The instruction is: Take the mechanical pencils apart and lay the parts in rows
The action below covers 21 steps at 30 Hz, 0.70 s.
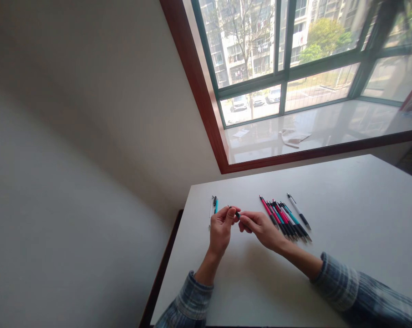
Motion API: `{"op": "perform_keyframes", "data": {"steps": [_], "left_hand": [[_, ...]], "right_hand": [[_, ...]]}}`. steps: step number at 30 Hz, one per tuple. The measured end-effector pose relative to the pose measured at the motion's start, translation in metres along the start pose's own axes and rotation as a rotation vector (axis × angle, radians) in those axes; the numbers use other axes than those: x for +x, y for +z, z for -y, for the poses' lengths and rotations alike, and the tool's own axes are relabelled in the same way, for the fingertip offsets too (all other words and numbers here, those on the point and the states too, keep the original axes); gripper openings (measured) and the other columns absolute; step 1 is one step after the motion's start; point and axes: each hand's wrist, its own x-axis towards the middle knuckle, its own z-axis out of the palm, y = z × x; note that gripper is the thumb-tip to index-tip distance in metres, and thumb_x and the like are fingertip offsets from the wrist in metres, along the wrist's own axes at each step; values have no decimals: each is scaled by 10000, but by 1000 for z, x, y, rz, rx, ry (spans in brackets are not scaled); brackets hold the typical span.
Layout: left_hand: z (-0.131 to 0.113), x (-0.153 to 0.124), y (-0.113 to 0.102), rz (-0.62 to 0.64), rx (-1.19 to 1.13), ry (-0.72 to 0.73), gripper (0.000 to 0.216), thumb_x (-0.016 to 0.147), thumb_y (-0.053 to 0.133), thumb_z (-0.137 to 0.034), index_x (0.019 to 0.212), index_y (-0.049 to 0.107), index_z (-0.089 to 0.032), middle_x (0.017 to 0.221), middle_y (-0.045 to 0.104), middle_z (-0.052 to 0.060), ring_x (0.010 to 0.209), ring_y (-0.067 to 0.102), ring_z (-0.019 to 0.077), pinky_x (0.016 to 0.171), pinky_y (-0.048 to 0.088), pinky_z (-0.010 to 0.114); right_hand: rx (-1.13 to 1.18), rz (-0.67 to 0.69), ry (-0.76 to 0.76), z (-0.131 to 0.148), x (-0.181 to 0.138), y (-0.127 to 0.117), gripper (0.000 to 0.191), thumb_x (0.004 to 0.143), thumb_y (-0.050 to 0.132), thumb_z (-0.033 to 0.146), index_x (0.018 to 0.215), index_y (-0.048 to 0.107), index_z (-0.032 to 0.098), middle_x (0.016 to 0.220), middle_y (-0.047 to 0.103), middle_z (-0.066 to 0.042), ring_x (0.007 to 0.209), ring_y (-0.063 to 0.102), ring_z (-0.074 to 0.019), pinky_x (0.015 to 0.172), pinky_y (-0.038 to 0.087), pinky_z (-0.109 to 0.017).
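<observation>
Pen piece [237, 214], small and dark with a touch of teal, sits at the centre of the frame, raised over the white table [349, 228] and spanning the gap between two hands. Left hand [220, 231]: thumb and fingers pinch the upper-left end. Right hand [260, 228]: thumb and fingertips pinch the lower-right end; the exact contact is hidden by the fingers. Step in hand, as judged: two-handed fingertip work on this piece; whether its parts are joined or separate cannot be told. Next move, as judged, calls for a steady left pinch and fine, aligned control from the right. Right of centre, a row of pens [287, 221] with black grips lies side by side; a white pen [297, 210] lies just beyond its right side. Left of centre, just behind the left hand, lies a teal part [216, 206].
</observation>
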Motion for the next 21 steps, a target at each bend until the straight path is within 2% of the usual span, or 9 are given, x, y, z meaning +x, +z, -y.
{"op": "perform_keyframes", "data": {"steps": [4, 7, 9, 11, 12, 14, 17, 19, 21], "left_hand": [[4, 1, 1, -26, 1, -5, 423, 908, 686, -559, 858, 750, -144, 695, 631, 19, 645, 552, 139, 627, 461, 264], [7, 3, -2, 61, -65, -43, 437, 932, 655, -567, 948, 762, -143, 717, 625, 23, 655, 549, 134, 635, 467, 259], [7, 3, -2, 165, -180, -78, 471, 952, 626, -571, 1112, 764, -151, 919, 697, 85, 796, 608, 165, 732, 509, 281], [5, 2, -2, 269, -319, -118, 539, 958, 601, -594, 1264, 725, -167, 1185, 696, 147, 1026, 638, 233, 908, 526, 352], [4, 1, -1, 304, -375, -132, 564, 956, 594, -608, 1291, 712, -170, 1258, 679, 162, 1121, 627, 267, 986, 509, 395], [2, 0, 2, 316, -431, -138, 556, 947, 590, -630, 1211, 737, -163, 1238, 694, 167, 1205, 611, 305, 1062, 475, 443], [4, 0, 5, 242, -400, -118, 486, 934, 607, -634, 925, 728, -164, 1118, 723, 147, 1135, 646, 289, 985, 521, 400], [7, 0, 6, 218, -368, -121, 477, 928, 614, -634, 843, 670, -168, 1094, 724, 136, 981, 677, 241, 828, 563, 337], [11, 0, 7, 212, -354, -131, 472, 928, 610, -633, 835, 628, -171, 1118, 718, 130, 788, 665, 184, 639, 551, 291]], "right_hand": [[4, -53, -8, -2, 0, 4, 477, 969, 589, 605, 813, 698, 168, 716, 620, -41, 645, 448, -151, 616, 335, -301], [240, 37, 106, -2, -2, 6, 462, 943, 627, 623, 884, 664, 167, 699, 570, -14, 607, 398, -127, 583, 285, -285], [486, 151, 226, 1, -4, 6, 438, 923, 670, 609, 900, 621, 175, 673, 489, 25, 578, 326, -103, 565, 239, -266], [684, 243, 327, 3, -6, 6, 404, 905, 719, 566, 898, 583, 185, 659, 413, 53, 576, 267, -94, 562, 214, -253], [741, 269, 356, 5, -7, 6, 392, 899, 738, 544, 900, 573, 188, 656, 390, 60, 580, 253, -94, 563, 211, -249], [769, 287, 370, 4, -7, 5, 388, 897, 748, 533, 902, 571, 188, 649, 378, 62, 582, 250, -95, 564, 214, -247], [682, 249, 311, -2, -5, 6, 450, 891, 736, 582, 811, 555, 178, 648, 418, 48, 576, 275, -91, 564, 226, -256], [590, 207, 256, -8, -3, 6, 500, 898, 703, 623, 753, 543, 172, 663, 459, 28, 576, 307, -91, 563, 229, -265], [459, 165, 188, -12, -1, 4, 514, 911, 671, 644, 756, 573, 164, 680, 494, 9, 593, 360, -102, 572, 249, -273]]}}
